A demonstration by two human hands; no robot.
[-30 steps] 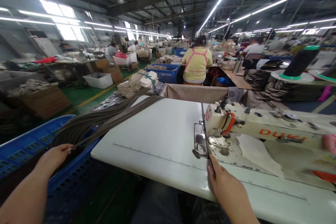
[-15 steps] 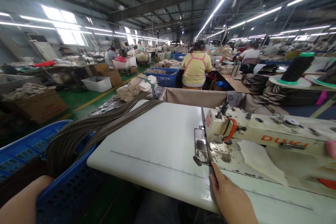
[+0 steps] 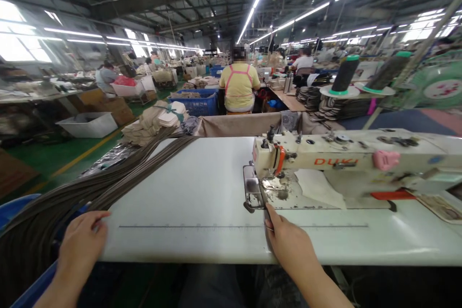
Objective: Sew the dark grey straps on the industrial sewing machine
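Observation:
My right hand (image 3: 290, 240) pinches a dark strip (image 3: 266, 199) at the front of the sewing machine (image 3: 267, 159), just below its needle area. The strip hangs over the table's front edge. My left hand (image 3: 82, 238) is at the left end of the white table (image 3: 187, 187), its fingers curled; whatever they hold, if anything, is too blurred to make out. Beside it, a thick bundle of long dark strips (image 3: 119, 173) runs from the table's far left corner down toward a blue basket (image 3: 21, 207).
Behind the table is a beige cloth-lined bin (image 3: 238, 125). Stacked light fabric pieces (image 3: 155, 118) lie at its left. Thread cones (image 3: 344, 74) stand behind the machine. A person in a yellow top (image 3: 238, 84) sits ahead, back turned.
My left hand has come up from the blue basket to the table's left end. The view has turned right. My right hand still pinches the strip by the machine.

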